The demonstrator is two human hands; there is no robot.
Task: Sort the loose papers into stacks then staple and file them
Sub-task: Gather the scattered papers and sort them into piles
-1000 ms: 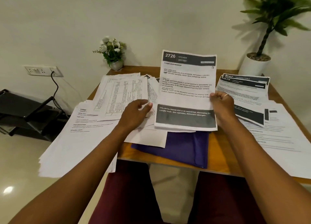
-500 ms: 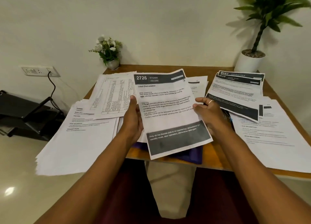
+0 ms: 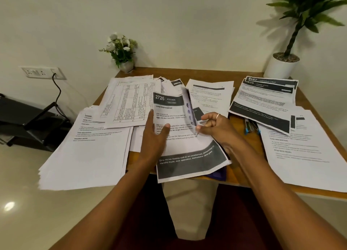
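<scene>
Head view: the 2726 "Load Dishwasher" sheet (image 3: 180, 142), held flat between both hands half a second ago, now has its right edge turned up and blurred, pinched between thumb and forefinger of the right hand (image 3: 219, 127). The left hand (image 3: 154, 139) grips the left edge, thumb on the print, and the sheet overhangs the near tabletop (image 3: 206, 73) edge above a purple folder (image 3: 218, 174). Count: two hands, one held sheet, five paper piles (image 3: 90, 156), two potted plants (image 3: 123, 51).
</scene>
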